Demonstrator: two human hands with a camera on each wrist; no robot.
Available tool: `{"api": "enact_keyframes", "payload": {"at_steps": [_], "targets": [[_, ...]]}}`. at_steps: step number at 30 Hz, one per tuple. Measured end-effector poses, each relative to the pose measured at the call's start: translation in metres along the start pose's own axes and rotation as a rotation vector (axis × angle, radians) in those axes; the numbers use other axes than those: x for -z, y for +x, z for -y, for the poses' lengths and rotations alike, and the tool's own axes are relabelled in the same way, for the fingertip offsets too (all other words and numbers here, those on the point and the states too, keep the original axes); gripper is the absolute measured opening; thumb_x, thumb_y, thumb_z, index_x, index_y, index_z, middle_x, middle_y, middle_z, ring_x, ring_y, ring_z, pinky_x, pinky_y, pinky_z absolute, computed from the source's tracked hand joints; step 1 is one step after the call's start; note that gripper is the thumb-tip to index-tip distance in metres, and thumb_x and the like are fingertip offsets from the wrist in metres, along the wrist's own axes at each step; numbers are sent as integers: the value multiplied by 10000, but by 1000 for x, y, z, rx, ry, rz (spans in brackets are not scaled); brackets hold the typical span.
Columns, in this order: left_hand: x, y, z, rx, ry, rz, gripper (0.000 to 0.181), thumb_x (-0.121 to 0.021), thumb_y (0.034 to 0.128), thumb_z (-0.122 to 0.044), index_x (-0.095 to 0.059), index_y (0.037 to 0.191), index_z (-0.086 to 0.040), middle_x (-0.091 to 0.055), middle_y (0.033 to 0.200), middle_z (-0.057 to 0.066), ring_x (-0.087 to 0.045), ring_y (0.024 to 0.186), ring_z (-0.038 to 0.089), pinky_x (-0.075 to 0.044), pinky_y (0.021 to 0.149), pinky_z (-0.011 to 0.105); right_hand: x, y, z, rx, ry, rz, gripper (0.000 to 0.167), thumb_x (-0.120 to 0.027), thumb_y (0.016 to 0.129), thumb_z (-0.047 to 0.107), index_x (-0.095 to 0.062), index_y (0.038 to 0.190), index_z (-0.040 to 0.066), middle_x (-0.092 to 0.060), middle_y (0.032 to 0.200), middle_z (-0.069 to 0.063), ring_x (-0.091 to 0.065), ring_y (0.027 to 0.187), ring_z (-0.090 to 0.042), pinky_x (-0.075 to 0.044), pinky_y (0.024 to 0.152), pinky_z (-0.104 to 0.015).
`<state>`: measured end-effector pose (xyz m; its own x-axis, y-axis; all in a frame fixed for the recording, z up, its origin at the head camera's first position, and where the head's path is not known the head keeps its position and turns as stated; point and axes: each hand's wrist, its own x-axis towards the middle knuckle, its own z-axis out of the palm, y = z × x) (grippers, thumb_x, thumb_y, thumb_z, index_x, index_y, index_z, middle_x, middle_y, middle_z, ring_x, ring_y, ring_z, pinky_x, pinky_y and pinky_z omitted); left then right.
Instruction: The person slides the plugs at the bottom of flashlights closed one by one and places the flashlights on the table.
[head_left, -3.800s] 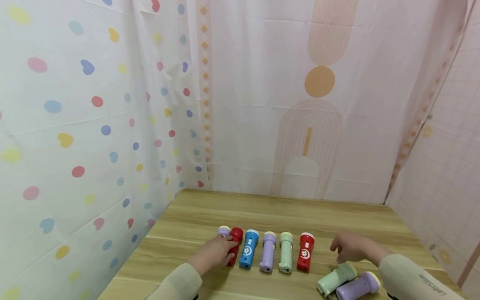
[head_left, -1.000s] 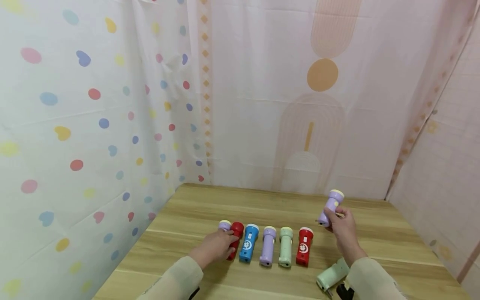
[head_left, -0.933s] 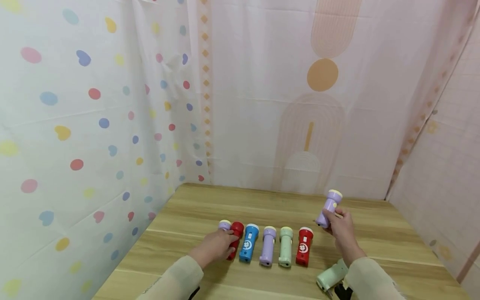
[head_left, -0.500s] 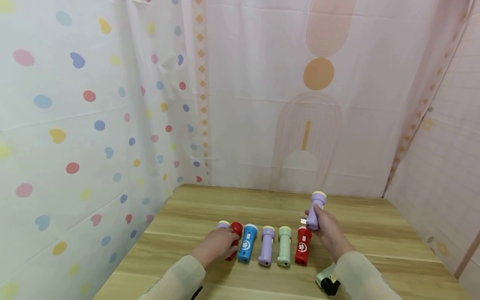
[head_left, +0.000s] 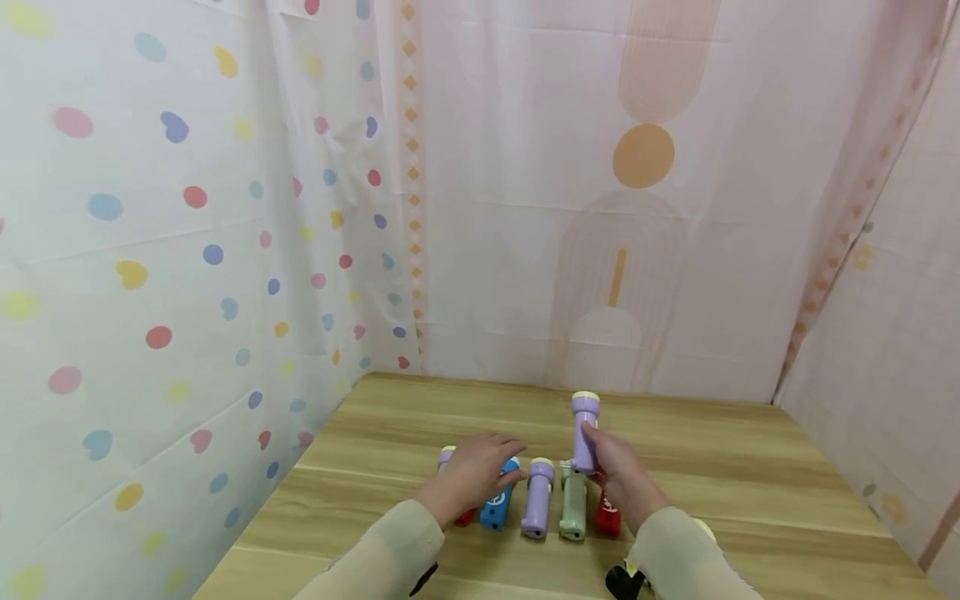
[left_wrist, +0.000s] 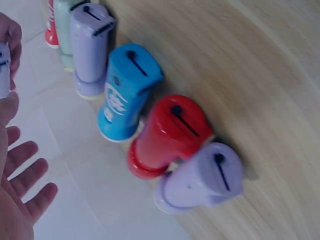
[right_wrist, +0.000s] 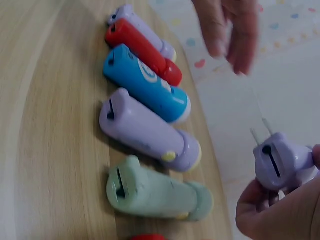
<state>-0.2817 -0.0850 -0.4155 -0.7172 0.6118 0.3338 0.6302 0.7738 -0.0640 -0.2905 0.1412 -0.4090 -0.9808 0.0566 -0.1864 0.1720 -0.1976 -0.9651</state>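
My right hand (head_left: 624,477) grips a purple flashlight (head_left: 585,427) upright above the row's right part; two metal plug prongs (right_wrist: 261,131) stick out of its base in the right wrist view. My left hand (head_left: 474,473), fingers extended, hovers over the row's left end, holding nothing. Below it lie a purple flashlight (left_wrist: 200,181), a red flashlight (left_wrist: 170,132) and a blue flashlight (left_wrist: 129,92), partly hidden in the head view. Farther right lie another purple flashlight (head_left: 537,502), a green flashlight (head_left: 573,508) and a red flashlight (head_left: 609,518), the last partly covered by my right hand.
The wooden table (head_left: 420,408) meets a dotted curtain (head_left: 187,250) at the left and a pale curtain (head_left: 510,250) at the back. Behind my right sleeve (head_left: 678,554), a yellow-rimmed flashlight head (head_left: 705,529) peeks out.
My right hand took the purple flashlight from the front right and carried it left over the row, its prongs swinging into view. My left hand lifted off the red flashlight and moved right.
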Motion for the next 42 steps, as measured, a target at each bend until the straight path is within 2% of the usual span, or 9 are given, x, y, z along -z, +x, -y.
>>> {"api": "enact_keyframes", "payload": {"at_steps": [4, 11, 21, 32, 38, 42], "targets": [[4, 6, -6, -44, -14, -64, 462, -649, 956, -406, -626, 1323, -126, -637, 1305, 36, -604, 1183, 217, -490, 983, 383, -10, 0, 0, -14, 22, 45, 415, -544, 1006, 239, -482, 1238, -100, -582, 945, -75, -571, 829, -170, -496, 756, -305], [2, 13, -13, -131, 9, -158, 473, -660, 945, -415, -626, 1331, -144, -645, 1300, -8, -642, 1124, 160, -526, 915, 342, -16, -3, 3, -32, 10, 68, 397, -565, 999, 208, -485, 1222, -112, -613, 889, -96, -613, 767, -192, -544, 692, -309], [0, 11, -13, -178, -41, -230, 353, -667, 963, -286, -666, 1293, -162, -674, 1252, -32, -660, 1079, 118, -535, 882, 295, -18, -3, 2, -49, -56, 169, 358, -556, 1006, 211, -549, 1152, -116, -686, 824, -73, -666, 727, -178, -569, 692, -315], [0, 8, -15, -209, -48, -269, 287, -690, 949, -232, -678, 1224, -151, -707, 1170, -37, -682, 1005, 110, -550, 825, 272, -19, -12, 4, -45, -121, 131, 318, -548, 1014, 184, -590, 1092, -122, -677, 741, -71, -649, 647, -143, -556, 617, -270], [-2, 7, -16, -179, -54, -282, 189, -713, 931, -258, -642, 1084, -173, -720, 1026, -69, -684, 897, 91, -550, 744, 272, -25, -16, 2, -34, -98, 108, 296, -563, 1007, 173, -592, 1050, -119, -653, 714, -66, -629, 606, -129, -551, 586, -248], [-4, 3, -14, -165, -39, -282, 198, -724, 921, -274, -650, 1070, -165, -720, 979, -69, -679, 854, 84, -547, 712, 266, -30, -16, -1, -48, -85, 101, 296, -567, 1007, 167, -586, 1062, -123, -656, 731, -75, -634, 614, -141, -551, 587, -250]]}}
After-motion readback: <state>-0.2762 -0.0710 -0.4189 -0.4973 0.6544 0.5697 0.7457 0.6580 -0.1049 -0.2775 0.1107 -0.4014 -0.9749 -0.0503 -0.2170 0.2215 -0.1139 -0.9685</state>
